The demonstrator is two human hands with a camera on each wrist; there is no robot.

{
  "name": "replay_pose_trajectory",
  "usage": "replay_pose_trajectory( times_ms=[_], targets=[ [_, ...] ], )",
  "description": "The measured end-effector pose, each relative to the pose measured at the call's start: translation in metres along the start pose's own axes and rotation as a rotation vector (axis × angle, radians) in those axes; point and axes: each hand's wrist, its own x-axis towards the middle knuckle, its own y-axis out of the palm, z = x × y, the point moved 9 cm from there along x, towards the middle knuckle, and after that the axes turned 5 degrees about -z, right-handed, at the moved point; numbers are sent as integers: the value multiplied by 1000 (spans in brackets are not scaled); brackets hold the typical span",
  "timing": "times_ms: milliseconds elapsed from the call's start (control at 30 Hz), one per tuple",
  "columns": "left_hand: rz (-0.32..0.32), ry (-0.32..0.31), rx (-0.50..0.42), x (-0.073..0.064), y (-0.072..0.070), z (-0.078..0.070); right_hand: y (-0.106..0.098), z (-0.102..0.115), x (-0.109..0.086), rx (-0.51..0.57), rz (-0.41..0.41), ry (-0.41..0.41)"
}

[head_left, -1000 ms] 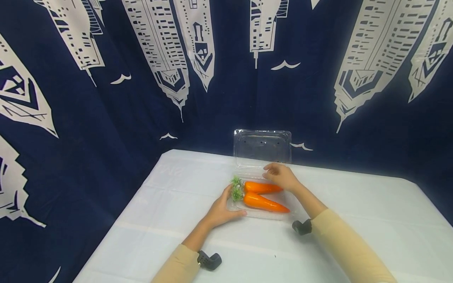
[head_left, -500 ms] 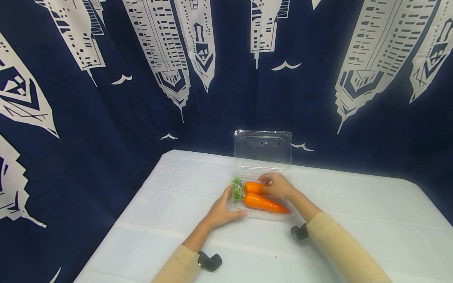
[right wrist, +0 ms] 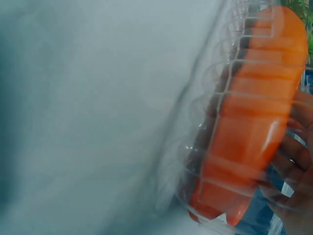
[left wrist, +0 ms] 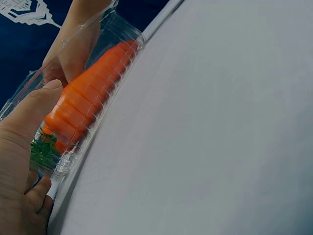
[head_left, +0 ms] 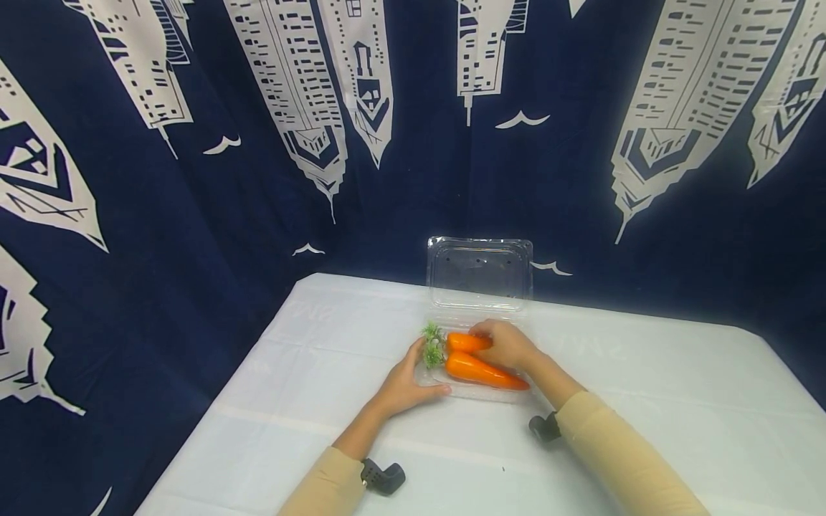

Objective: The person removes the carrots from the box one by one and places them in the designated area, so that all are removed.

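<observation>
Behind, a navy cloth (head_left: 413,186) with white building prints; below, a white surface (head_left: 258,437). On that, a clear container (head_left: 480,393), lid (head_left: 480,276) raised at the back; inside, a far carrot (head_left: 464,342) alongside a near carrot (head_left: 480,369), leafy tops (head_left: 433,347) leftward. At the left hand (head_left: 403,387), fingers wrapped about the container's left end; at the right hand (head_left: 506,345), fingers clamped on the far carrot's narrower half. Probably light, stiff, slick: best taken round the orange body, not by the leafy tops. With the container, likely thin and flexible, better to steady than squeeze.
</observation>
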Motion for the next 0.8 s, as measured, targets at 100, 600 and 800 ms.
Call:
replay_pose_trajectory(
  times_ms=[100,600,800],
  targets=[
    [-1,7,-2,0,0,-1,1,-1,-1,-8,2,9],
    [-3,15,-10,-2,-1,-7,-7,-3,-4,81,-77,-9],
    [-7,7,-7,-3,-2,-7,-17,2,-6,121,-120,4]
  ],
)
